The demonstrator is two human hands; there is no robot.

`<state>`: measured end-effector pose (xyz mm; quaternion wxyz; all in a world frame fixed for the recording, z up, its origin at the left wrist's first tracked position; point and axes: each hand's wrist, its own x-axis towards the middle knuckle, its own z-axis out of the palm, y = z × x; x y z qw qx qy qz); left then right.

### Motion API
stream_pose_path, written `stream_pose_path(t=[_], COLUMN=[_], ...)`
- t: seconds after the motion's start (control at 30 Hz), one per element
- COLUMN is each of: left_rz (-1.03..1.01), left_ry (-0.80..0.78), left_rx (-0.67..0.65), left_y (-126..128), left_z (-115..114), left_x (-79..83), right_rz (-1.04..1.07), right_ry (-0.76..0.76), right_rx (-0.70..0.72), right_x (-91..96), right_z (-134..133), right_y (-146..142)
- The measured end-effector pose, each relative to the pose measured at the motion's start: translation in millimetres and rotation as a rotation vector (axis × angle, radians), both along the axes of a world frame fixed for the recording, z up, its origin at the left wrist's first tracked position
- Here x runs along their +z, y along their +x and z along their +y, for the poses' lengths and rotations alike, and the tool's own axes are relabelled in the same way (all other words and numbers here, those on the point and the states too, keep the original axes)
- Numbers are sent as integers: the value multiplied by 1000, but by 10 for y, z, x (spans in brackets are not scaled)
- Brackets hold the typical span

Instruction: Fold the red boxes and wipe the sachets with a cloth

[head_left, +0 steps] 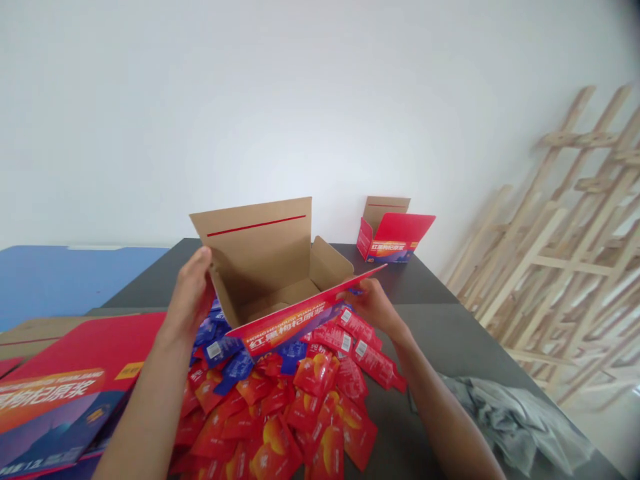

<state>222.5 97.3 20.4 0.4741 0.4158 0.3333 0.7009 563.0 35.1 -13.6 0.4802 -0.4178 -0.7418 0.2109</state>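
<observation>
An open cardboard box point(260, 253), brown inside with a red printed front, is tilted above a pile of sachets. My left hand point(195, 283) grips its left side, with the thumb at the upper edge. At the right end of the box, my right hand point(373, 303) is closed on the wall below the red front flap; some of its fingers are hidden. Beneath lie red sachets point(270, 440) in a loose heap, and blue sachets point(235, 367) show close under the box. No contents are visible in the part of the box interior I can see.
A second red box point(395, 237) stands with flaps up at the back of the dark table point(430, 333). Flattened red cartons point(65, 400) lie at the left. Crumpled grey plastic point(515, 420) is at the right, near wooden easels point(565, 260). A blue surface point(65, 277) extends back left.
</observation>
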Motion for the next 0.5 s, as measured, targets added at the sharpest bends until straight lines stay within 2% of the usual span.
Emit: stream_pose_path(t=[0.1,0.2,0.3,0.4,0.5], left_rz=[-147,-155,-141,-124,-103], left_ry=[91,116,122,163,193], left_rx=[6,49,157,228,244], left_y=[-1,-15,-39,-84,-132], left_z=[73,69,24,-8,-20], left_x=[13,43,69,89,112], right_rz=[83,106,100,156,228], right_ry=[32,123,211,236,229], right_rx=[-38,-127,-271,-409,-592], right_x=[9,38,55,85,177], right_z=[-4,-22,2,142,431], right_y=[23,73,180,354,558])
